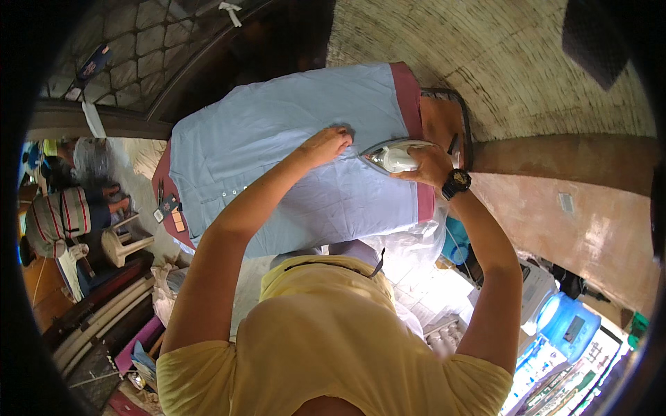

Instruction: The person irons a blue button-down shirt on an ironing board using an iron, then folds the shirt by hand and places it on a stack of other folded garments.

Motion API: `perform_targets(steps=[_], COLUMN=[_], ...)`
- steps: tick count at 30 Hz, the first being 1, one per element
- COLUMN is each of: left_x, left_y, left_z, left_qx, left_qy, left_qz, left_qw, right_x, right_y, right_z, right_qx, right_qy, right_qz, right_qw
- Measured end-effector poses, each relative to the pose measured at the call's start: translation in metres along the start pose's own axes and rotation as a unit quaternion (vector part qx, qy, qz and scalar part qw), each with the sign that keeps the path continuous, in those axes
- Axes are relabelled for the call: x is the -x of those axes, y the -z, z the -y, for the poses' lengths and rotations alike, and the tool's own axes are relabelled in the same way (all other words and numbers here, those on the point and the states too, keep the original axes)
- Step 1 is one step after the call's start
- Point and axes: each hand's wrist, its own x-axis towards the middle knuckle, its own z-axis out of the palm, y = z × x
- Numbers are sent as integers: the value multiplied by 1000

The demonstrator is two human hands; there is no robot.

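While the right hand (433, 166) wraps its fingers round the iron (399, 161), at the right end of the blue shirt (277, 114), pressing seems the step in hand. The left hand (330, 144) rests on the shirt with curled fingers just left of the tip; whether they pinch fabric, I cannot tell. Leftward movement calls for clearing them. Far left sits a dark packet (167, 206).

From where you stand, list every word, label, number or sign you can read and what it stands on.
None can be read.
White iron: no legible marking.
Black wristwatch: dial too small to read.
Small dark packet beside the blue cloth: print too small.
Blue jug: dark patch too blurred.
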Motion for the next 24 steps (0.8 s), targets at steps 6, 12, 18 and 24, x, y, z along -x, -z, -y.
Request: perform_targets(steps=[6, 12, 18, 24], left_x=[-8, -8, -6, -7], left_y=[15, 7, -5, 3], left_z=[-7, -7, -8, -24], left_qx=[-39, -190, -205, -161], left_qy=[-20, -56, -37, 66], left_qz=[39, 96, 69, 47], left_qw=[998, 975, 976, 984], right_x=[1, -1, -3, -2], right_y=[-4, -1, 4, -1], right_z=[0, 4, 12, 12], right_qx=[-2, 4, 4, -2], right_qy=[-21, -35, -60, -55], right_qz=[6, 15, 26, 2], right_qw=[1000, 999, 998, 998])
